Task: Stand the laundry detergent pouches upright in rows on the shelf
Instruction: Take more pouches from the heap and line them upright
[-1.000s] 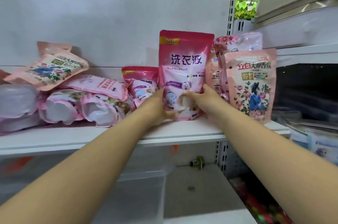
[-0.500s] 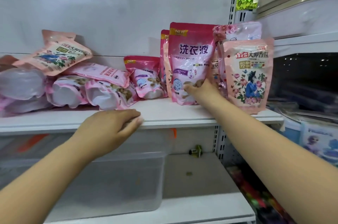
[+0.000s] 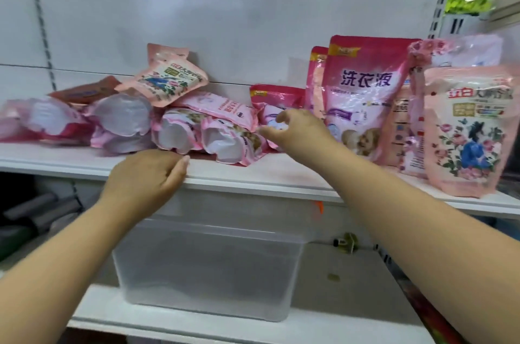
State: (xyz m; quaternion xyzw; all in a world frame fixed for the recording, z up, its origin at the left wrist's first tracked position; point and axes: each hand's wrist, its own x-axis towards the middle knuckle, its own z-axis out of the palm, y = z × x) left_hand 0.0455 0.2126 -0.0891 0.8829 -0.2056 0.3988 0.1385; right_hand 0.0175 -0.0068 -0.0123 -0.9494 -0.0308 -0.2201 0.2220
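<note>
two hands [image 3: 146, 175], one clear bin [image 3: 208, 267], one shelf [image 3: 253, 177].

I see bare shelf [image 3: 295, 175] along the front edge; toppled pouches [image 3: 180, 132] crowd the left, upright pouches [image 3: 363, 96] block the right.

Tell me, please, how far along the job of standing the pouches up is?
Partly done. At the right, the dark pink pouch and the floral pouch stand upright with others behind them. In hand: nothing yet; the right hand reaches open toward the small pink pouch, and the left hand rests on the shelf edge. Left: the toppled pile.
</note>
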